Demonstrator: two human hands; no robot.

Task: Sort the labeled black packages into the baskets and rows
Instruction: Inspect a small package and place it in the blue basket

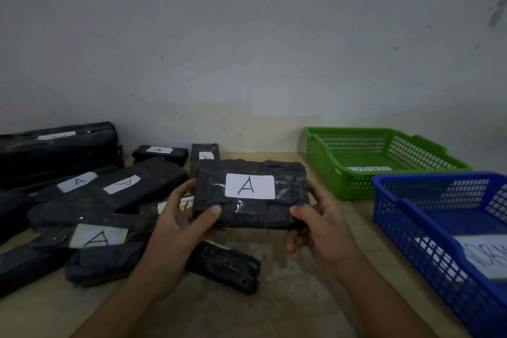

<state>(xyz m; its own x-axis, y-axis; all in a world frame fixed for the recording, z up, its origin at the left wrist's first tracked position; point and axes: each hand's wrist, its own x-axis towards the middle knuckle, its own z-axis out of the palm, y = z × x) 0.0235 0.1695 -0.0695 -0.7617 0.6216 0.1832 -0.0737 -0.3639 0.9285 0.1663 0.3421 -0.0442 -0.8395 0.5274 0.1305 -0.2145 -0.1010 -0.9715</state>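
The black package marked A [247, 212] is being held in both hands above the middle of the bench [274, 299], its white label facing up toward the camera. The left hand [178, 219] is gripping the package's left end, its thumb lying across the near lower corner and its fingers [186, 186] curling round the far edge. The right hand [322, 225] is gripping the right end in the same way, thumb pressing on the front corner and the other fingers wrapping beneath and behind. Both sets of fingers are therefore clamping on this one package.

To the left, a pile of black packages [109, 195] is lying loosely across the bench, several showing white labels with the letter A. A small black package [227, 266] is lying on the bench just below the left hand.

To the right, a green basket [343, 181] is sitting against the wall [247, 49], and a blue basket [411, 230] is sitting nearer the camera, just beside it. Each is holding a sheet of written paper whose words I cannot read. The held package is touching neither basket.
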